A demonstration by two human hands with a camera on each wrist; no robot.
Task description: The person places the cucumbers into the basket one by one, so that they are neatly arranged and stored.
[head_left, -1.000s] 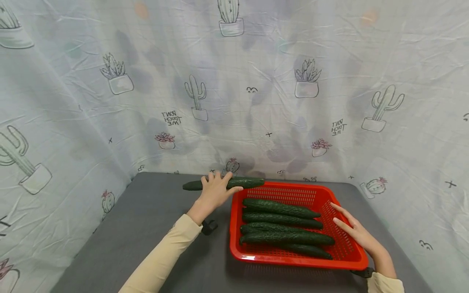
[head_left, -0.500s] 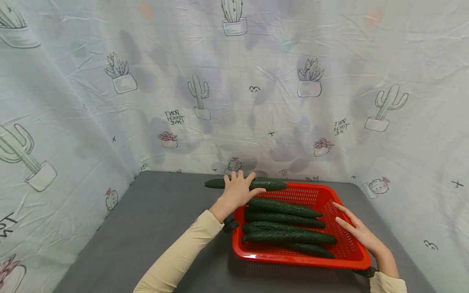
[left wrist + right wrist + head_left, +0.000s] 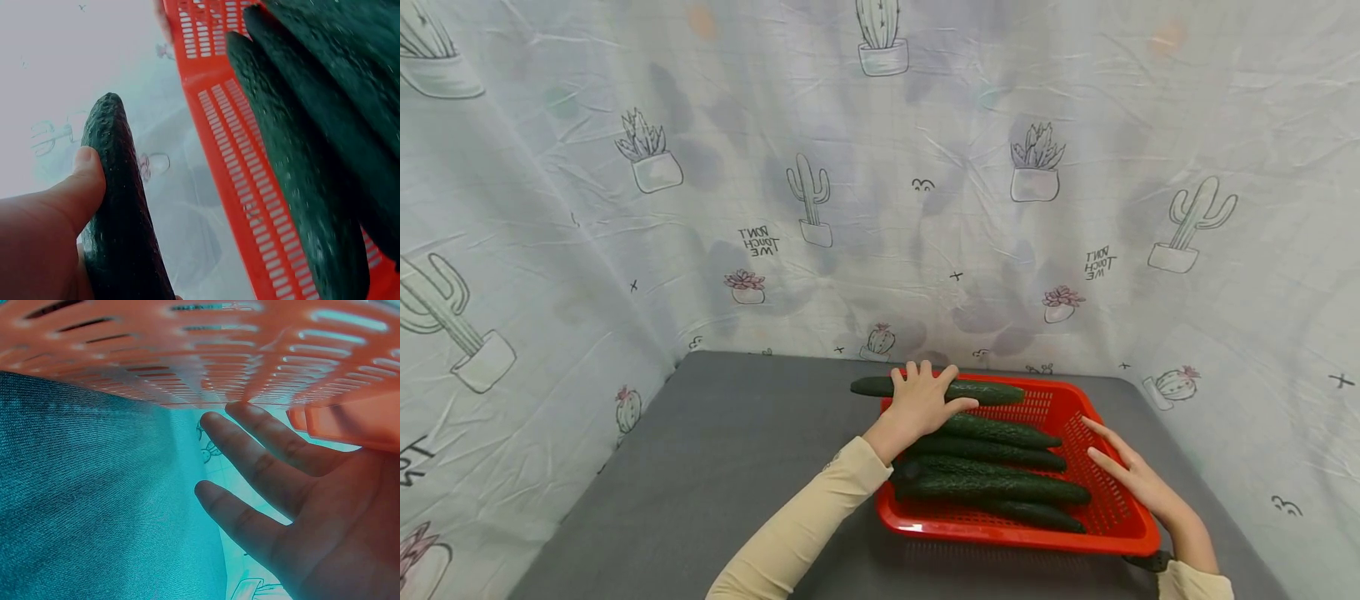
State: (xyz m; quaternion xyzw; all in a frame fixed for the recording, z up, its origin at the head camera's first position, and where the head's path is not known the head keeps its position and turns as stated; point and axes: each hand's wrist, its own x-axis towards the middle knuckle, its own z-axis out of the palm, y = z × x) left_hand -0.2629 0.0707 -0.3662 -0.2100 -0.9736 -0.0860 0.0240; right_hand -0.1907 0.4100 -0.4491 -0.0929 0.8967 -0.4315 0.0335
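My left hand grips a long dark green cucumber from above, fingers over its far side and thumb on the near side. The cucumber lies crosswise over the back left of a red plastic basket, its left end reaching past the rim. Up close in the left wrist view, the thumb presses the held cucumber. Several more cucumbers lie side by side inside the basket. At the basket's right wall is my right hand, fingers spread and fairly straight; in the right wrist view, three fingers extend below the slotted basket wall.
The basket stands on the right part of a grey-covered table. A pale curtain printed with potted cacti hangs behind the table and along both sides. A dark wrist strap sits by the basket's front right corner.
My left hand has carried the cucumber rightward, from beside the basket's left rim to over its back left part. My right hand stays at the right wall, and the view has shifted slightly.
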